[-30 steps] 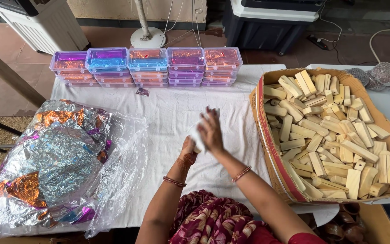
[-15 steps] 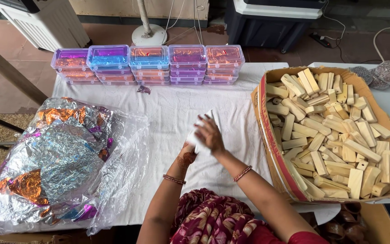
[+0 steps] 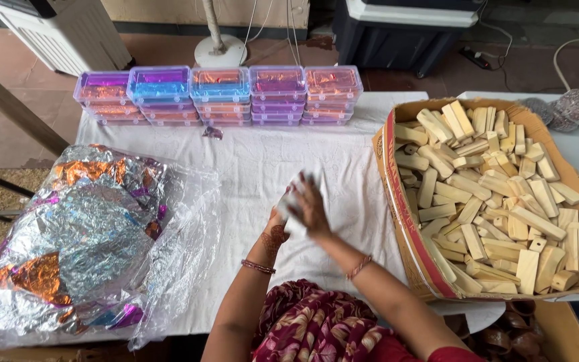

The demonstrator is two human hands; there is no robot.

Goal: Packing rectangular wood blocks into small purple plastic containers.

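Note:
My left hand (image 3: 275, 234) and my right hand (image 3: 314, 209) meet over the white tablecloth (image 3: 249, 167) in the middle of the table. Between them they grip a small white piece (image 3: 291, 201), blurred by motion; what it is made of I cannot tell. The right hand lies over it from the right, and the left hand supports it from below on the left. Both wrists wear thin bangles.
An open cardboard box (image 3: 397, 201) full of pale wooden blocks (image 3: 490, 194) stands at the right. A clear plastic bag of crumpled silver, orange and purple foil (image 3: 82, 234) lies at the left. Stacks of clear lidded boxes with coloured foil (image 3: 219, 94) line the far edge.
Both hands have shifted slightly toward me and to the right, still pressed together. The small white piece now shows between them; a second ago the fingers pointed up and hid it.

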